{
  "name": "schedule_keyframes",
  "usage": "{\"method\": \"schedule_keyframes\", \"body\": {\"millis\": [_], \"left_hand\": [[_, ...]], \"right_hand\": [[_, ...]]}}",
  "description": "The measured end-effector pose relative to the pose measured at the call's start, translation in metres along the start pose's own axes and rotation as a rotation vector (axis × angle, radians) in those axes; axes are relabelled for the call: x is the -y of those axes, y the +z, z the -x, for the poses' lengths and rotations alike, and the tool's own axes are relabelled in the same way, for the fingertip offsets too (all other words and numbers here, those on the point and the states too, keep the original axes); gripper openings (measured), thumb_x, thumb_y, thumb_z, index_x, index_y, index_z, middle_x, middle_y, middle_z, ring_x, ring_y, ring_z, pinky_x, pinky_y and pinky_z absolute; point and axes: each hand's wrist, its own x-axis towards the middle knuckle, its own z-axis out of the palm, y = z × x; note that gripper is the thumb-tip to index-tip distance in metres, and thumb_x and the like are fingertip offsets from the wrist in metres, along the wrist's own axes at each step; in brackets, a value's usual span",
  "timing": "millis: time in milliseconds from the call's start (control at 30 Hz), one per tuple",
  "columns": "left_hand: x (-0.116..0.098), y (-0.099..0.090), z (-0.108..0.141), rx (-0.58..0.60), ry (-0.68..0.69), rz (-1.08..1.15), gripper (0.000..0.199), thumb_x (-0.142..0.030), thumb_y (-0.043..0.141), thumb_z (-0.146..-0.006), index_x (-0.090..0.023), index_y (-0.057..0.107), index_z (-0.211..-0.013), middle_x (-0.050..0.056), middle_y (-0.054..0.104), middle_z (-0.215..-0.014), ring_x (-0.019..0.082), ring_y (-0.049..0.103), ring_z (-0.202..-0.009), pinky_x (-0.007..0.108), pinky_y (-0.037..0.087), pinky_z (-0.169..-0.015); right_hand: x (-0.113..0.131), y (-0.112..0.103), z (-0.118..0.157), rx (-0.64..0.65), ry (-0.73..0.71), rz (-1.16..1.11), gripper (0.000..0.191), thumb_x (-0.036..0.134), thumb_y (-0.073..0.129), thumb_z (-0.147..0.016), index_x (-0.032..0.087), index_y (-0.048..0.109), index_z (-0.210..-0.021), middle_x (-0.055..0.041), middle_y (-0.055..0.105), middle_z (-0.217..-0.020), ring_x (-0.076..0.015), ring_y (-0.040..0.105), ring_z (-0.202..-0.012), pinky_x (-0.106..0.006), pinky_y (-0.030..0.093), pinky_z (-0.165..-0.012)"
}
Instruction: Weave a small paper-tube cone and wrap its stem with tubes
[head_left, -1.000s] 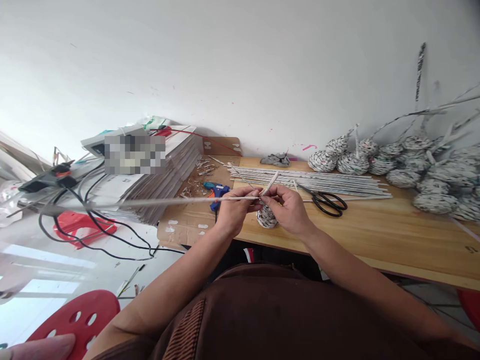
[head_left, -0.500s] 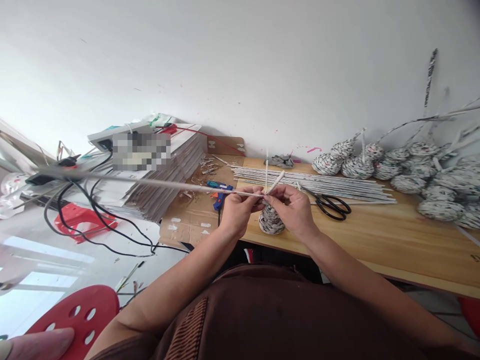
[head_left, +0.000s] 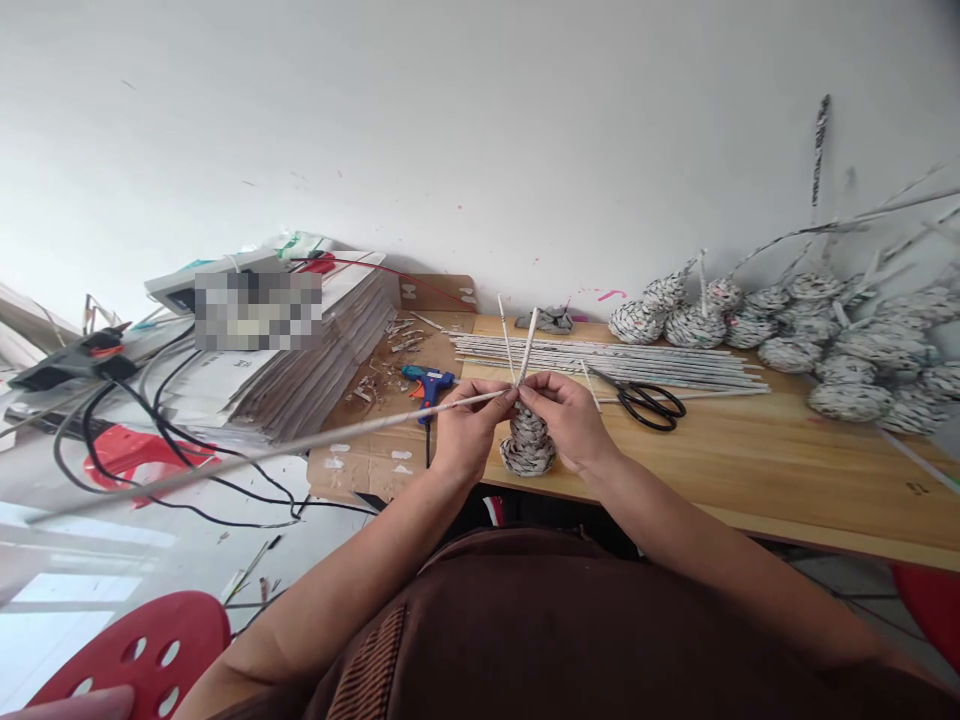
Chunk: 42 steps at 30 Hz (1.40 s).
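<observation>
Just right of centre in the frame, a small grey-and-white bottle-shaped piece woven from printed paper (head_left: 529, 448) is showing below the hands, over the front edge of the pale wooden table (head_left: 735, 465); whether its base is resting there is unclear. The left hand (head_left: 471, 422) is pinching a long, slender white rolled-paper tube (head_left: 337, 430) between thumb and forefinger, right beside the piece's narrow top, and the tube's free length is slanting toward the lower left. The right hand (head_left: 574, 415) is grasping that narrow top with thumb and forefinger; how its other fingers are bearing on the weave is hard to make out. Two stiff white paper spokes (head_left: 528, 345) are rising from between the hands. Working well here seems to be a matter of pinching firmly at the crossing, so the weave is not slackening while the tube is being laid snugly around each spoke. A gentle, even pull is probably serving better than a jerk, since rolled paper is likely to be creasing when bent sharply. The free length is crossing the view of the blue glue gun (head_left: 433, 388), so guiding it clear seems wise.
</observation>
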Motion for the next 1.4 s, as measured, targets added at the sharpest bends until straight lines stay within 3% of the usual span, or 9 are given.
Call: {"method": "schedule_keyframes", "body": {"millis": [200,500,600,733,967,1233,1400], "left_hand": [[0.002,-0.003,0.000,0.095,0.143,-0.064,0.026,-0.026,0.083,-0.068,-0.016,0.065,-0.083,0.000,0.066,-0.079,0.010,0.062,-0.072,0.024,0.050,-0.074],[-0.008,-0.009,-0.003,0.281,0.138,-0.090,0.027,-0.025,0.082,-0.070,-0.017,0.068,-0.091,0.001,0.066,-0.080,0.011,0.060,-0.072,0.023,0.050,-0.072],[-0.004,-0.009,-0.003,0.256,0.149,-0.073,0.034,-0.024,0.082,-0.070,-0.018,0.067,-0.100,-0.001,0.066,-0.078,0.010,0.060,-0.070,0.022,0.050,-0.070],[0.003,-0.006,-0.001,0.167,0.175,-0.078,0.026,-0.026,0.083,-0.069,-0.015,0.068,-0.088,0.003,0.069,-0.083,0.012,0.064,-0.074,0.025,0.052,-0.073],[0.011,-0.002,-0.001,0.054,0.154,-0.019,0.034,-0.023,0.086,-0.061,-0.016,0.067,-0.088,0.001,0.071,-0.080,0.013,0.067,-0.076,0.027,0.053,-0.079],[-0.003,0.000,0.003,0.082,0.245,-0.222,0.030,-0.021,0.083,-0.066,-0.016,0.060,-0.085,0.000,0.069,-0.076,0.012,0.066,-0.071,0.024,0.053,-0.069],[-0.008,0.001,0.009,0.103,0.260,-0.295,0.030,-0.020,0.079,-0.069,-0.017,0.057,-0.088,0.001,0.069,-0.080,0.013,0.068,-0.073,0.023,0.053,-0.069]], "right_hand": [[0.007,0.004,0.006,0.007,0.084,-0.071,0.030,0.039,0.085,-0.060,0.018,0.065,-0.067,0.0027,0.062,-0.061,-0.0101,0.052,-0.055,-0.025,0.042,-0.054],[0.007,-0.005,0.004,0.138,0.237,-0.272,0.028,0.030,0.090,-0.057,0.020,0.068,-0.072,0.0030,0.068,-0.066,-0.0100,0.056,-0.057,-0.024,0.041,-0.053],[0.007,-0.003,0.006,0.123,0.241,-0.277,0.027,0.032,0.089,-0.059,0.018,0.070,-0.072,0.0027,0.067,-0.063,-0.0084,0.052,-0.052,-0.023,0.039,-0.050],[0.005,0.003,0.009,-0.022,0.166,-0.248,0.027,0.031,0.089,-0.056,0.017,0.071,-0.071,0.0030,0.066,-0.061,-0.0082,0.054,-0.053,-0.023,0.041,-0.052],[-0.004,0.007,0.008,-0.155,0.016,-0.188,0.023,0.030,0.088,-0.056,0.018,0.071,-0.068,0.0016,0.069,-0.063,-0.0097,0.059,-0.058,-0.024,0.047,-0.059],[-0.001,0.002,0.014,-0.132,-0.124,0.082,0.012,0.030,0.078,-0.069,0.020,0.074,-0.073,-0.0005,0.071,-0.066,-0.0143,0.064,-0.062,-0.027,0.050,-0.061],[0.009,0.006,0.023,-0.079,0.030,-0.114,0.017,0.029,0.084,-0.061,0.019,0.075,-0.072,-0.0013,0.073,-0.073,-0.0139,0.064,-0.066,-0.028,0.050,-0.065]]}}
